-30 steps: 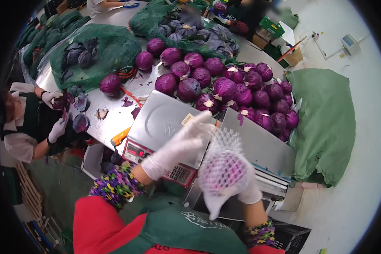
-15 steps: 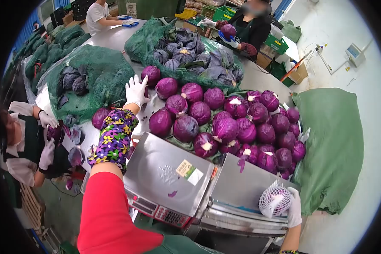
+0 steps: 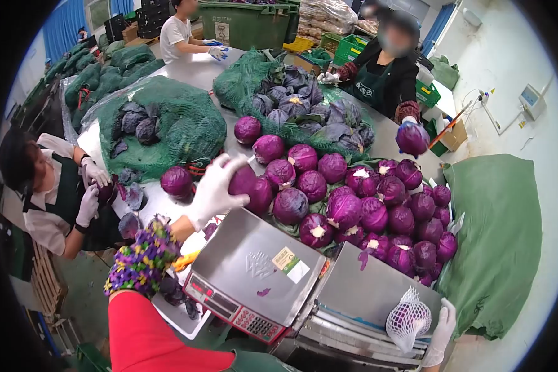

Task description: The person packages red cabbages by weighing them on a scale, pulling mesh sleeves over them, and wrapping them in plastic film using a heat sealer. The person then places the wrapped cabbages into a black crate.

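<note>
At the lower right of the frame, the right hand (image 3: 440, 332) has its gloved fingers extended close together, wrapped round nothing; it is just beside the foam-netted red cabbage (image 3: 409, 319) on the stainless-steel plate (image 3: 358, 291). Whether they touch is unclear. A flat hand there is a sensible guard, since a round head near the edge could roll; light pressure would suit the soft net.

Left of it, near the middle, is the electronic scale (image 3: 229, 254), its pan bearing a paper label (image 3: 291, 265) and a purple leaf scrap (image 3: 264, 292). Leaning on the pan is best avoided. The orange tool (image 3: 186, 261) lies close by the floral oversleeve (image 3: 144, 259), so the forearm should pass with care.

Just beyond, left of centre, the left hand (image 3: 216, 193) is spread wide, thumb and fingers on either side of a bare red cabbage (image 3: 242, 180); blur hides how firmly they bear on it. A palm-deep hold round the widest part should serve a smooth, heavy head best, drawn clear of the neighbouring cabbages (image 3: 291, 206) without jostling the pile.

Farther up are green mesh sacks (image 3: 186, 118), then a co-worker's gloved hand (image 3: 218, 53).
</note>
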The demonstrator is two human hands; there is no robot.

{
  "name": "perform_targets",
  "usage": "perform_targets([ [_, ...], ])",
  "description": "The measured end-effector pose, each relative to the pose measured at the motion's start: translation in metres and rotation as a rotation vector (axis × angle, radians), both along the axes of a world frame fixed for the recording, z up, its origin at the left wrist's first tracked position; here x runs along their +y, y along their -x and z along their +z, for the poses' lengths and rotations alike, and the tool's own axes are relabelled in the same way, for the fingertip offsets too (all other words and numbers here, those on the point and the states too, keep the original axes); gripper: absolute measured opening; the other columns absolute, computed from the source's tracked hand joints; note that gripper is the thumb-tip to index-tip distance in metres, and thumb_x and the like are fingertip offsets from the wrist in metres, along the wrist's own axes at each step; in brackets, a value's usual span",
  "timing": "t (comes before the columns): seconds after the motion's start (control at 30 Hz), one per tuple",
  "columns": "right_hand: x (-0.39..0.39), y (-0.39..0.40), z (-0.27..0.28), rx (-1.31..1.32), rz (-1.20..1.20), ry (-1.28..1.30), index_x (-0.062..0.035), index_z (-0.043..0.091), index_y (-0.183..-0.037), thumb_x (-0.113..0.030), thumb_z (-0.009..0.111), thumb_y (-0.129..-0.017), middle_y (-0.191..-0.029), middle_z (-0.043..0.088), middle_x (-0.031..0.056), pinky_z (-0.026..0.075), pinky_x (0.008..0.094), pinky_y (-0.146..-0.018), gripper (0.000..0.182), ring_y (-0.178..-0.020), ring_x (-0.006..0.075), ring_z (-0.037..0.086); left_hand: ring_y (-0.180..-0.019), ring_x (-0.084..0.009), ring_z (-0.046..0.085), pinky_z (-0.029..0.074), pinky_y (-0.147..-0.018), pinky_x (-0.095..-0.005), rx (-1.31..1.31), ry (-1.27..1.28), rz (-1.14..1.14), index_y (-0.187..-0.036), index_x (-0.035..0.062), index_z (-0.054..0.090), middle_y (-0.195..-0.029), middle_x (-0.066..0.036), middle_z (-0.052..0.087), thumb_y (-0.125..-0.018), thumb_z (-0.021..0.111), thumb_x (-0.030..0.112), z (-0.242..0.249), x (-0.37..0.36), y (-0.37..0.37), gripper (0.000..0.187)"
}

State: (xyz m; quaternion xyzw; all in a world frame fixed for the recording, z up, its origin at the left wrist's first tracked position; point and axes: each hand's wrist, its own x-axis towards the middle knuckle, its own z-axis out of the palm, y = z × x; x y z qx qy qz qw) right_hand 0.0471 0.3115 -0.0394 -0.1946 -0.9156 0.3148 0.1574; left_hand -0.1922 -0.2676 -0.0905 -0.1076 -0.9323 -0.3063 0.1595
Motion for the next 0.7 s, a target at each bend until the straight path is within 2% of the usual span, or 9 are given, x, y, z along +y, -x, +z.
perform_targets([
  [0.03, 0.002, -0.004, 0.003, 0.023, -0.004, 0.017, 0.0046, 0.060, -0.115, -0.013, 0.044, -0.099, -0.114, 0.063, 0.0121, 0.040, 0.0308, -0.099, 0.028, -0.108, 0.0204, 0.056, -0.126, -0.0425, 0.043, 0.037, -0.107, -0.0442, -0.122, 0.006, -0.124, -0.138, 0.0128, 0.046, -0.134, -0.027, 0.043, -0.061, 0.082, 0.024, 0.027, 0.010, -0.029, 0.086],
  [0.13, 0.004, -0.015, 0.009, 0.065, 0.000, 0.059, 0.0038, 0.063, -0.111, -0.008, 0.046, -0.096, -0.114, 0.065, 0.0125, 0.042, 0.0330, -0.098, 0.025, -0.108, 0.0223, 0.058, -0.126, -0.0421, 0.042, 0.033, -0.109, -0.0462, -0.222, 0.044, -0.281, -0.138, 0.0147, 0.048, -0.130, -0.025, 0.045, -0.061, 0.082, 0.028, 0.022, 0.035, -0.092, 0.085],
  [0.27, 0.019, -0.044, 0.022, 0.030, 0.068, 0.046, 0.0038, 0.063, -0.110, -0.009, 0.048, -0.096, -0.109, 0.067, 0.0117, 0.043, 0.0321, -0.096, 0.025, -0.104, 0.0206, 0.060, -0.123, -0.0409, 0.045, 0.034, -0.104, -0.0530, -0.085, 0.453, -0.292, -0.135, 0.0188, 0.052, -0.133, -0.019, 0.047, -0.058, 0.084, 0.032, 0.010, 0.071, -0.146, 0.085],
  [0.33, 0.033, -0.065, 0.031, 0.001, 0.045, 0.030, 0.0034, 0.064, -0.110, -0.009, 0.048, -0.096, -0.110, 0.067, 0.0108, 0.043, 0.0312, -0.096, 0.024, -0.104, 0.0193, 0.060, -0.125, -0.0419, 0.045, 0.035, -0.104, -0.0515, -0.010, 0.443, -0.355, -0.135, 0.0160, 0.051, -0.136, -0.022, 0.045, -0.055, 0.086, 0.035, 0.000, 0.079, -0.153, 0.090],
  [0.4, 0.066, -0.089, 0.037, -0.033, 0.058, -0.048, 0.0024, 0.064, -0.110, -0.010, 0.048, -0.097, -0.110, 0.067, 0.0098, 0.043, 0.0307, -0.096, 0.024, -0.104, 0.0180, 0.059, -0.128, -0.0433, 0.041, 0.035, -0.107, -0.0486, -0.075, 0.410, -0.216, -0.138, 0.0107, 0.047, -0.139, -0.024, 0.041, -0.053, 0.088, 0.035, 0.012, 0.089, -0.161, 0.098],
  [0.5, 0.110, -0.122, 0.041, -0.050, -0.009, -0.034, 0.0014, 0.066, -0.109, -0.010, 0.050, -0.096, -0.106, 0.068, 0.0079, 0.045, 0.0302, -0.092, 0.023, -0.099, 0.0173, 0.060, -0.135, -0.0424, 0.033, 0.030, -0.112, -0.0449, -0.092, 0.138, -0.186, -0.145, 0.0050, 0.032, -0.143, -0.028, 0.036, -0.055, 0.088, 0.026, -0.019, 0.082, -0.159, 0.109],
  [0.53, 0.128, -0.131, 0.037, -0.045, 0.005, 0.044, 0.0022, 0.067, -0.107, -0.013, 0.052, -0.096, -0.105, 0.069, 0.0092, 0.046, 0.0309, -0.091, 0.024, -0.098, 0.0184, 0.061, -0.125, -0.0397, 0.046, 0.038, -0.105, -0.0464, 0.019, 0.270, -0.232, -0.140, 0.0012, 0.038, -0.135, -0.025, 0.046, -0.057, 0.087, 0.029, -0.021, 0.083, -0.162, 0.100],
  [0.57, 0.151, -0.160, 0.045, -0.130, 0.005, -0.056, 0.0012, 0.066, -0.108, -0.017, 0.055, -0.095, -0.105, 0.069, 0.0125, 0.047, 0.0317, -0.089, 0.026, -0.098, 0.0217, 0.063, -0.126, -0.0368, 0.047, 0.037, -0.107, -0.0441, -0.196, -0.206, -0.248, -0.140, -0.0003, 0.037, -0.134, -0.023, 0.048, -0.061, 0.085, 0.025, -0.058, 0.080, -0.161, 0.095],
  [0.7, 0.224, -0.185, 0.019, -0.441, -0.097, -0.172, -0.0025, 0.069, -0.101, -0.030, 0.059, -0.088, -0.099, 0.070, 0.0156, 0.050, 0.0379, -0.085, 0.033, -0.095, 0.0298, 0.066, -0.145, -0.0304, 0.021, 0.014, -0.119, -0.0394, 0.064, 0.036, -0.133, -0.152, 0.0009, 0.019, -0.156, -0.019, 0.024, -0.068, 0.078, 0.009, -0.078, 0.064, -0.160, 0.103],
])
